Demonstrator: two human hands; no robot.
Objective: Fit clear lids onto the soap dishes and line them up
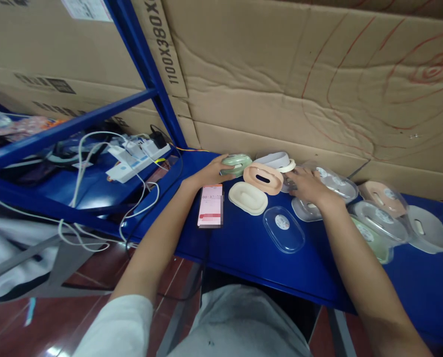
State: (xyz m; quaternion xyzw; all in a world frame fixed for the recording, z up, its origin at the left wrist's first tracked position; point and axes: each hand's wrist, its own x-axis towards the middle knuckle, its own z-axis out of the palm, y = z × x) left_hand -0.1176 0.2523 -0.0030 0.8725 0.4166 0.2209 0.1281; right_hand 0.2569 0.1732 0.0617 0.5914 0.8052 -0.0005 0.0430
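At the back of the blue table, my left hand [213, 171] has its fingers curled round the left end of a green soap box [236, 164]. My right hand [306, 184] reaches among the pieces farther right, its fingers bent at a translucent greyish piece [288, 183] that they partly hide. Between my hands a peach soap dish [263, 178] with a slot leans on other pieces. Behind it lies a grey dish [275, 160] with a cream piece [288, 166]. A cream oval tray [247, 198] and a clear lid [284, 229] with a round sticker lie nearer me.
A phone [211, 206] showing a timer lies left of the cream tray. Several lidded soap boxes [383, 223] crowd the right side. Cardboard [281, 109] walls the back. A blue frame post [147, 74], a white power strip [135, 161] and loose cables stand left.
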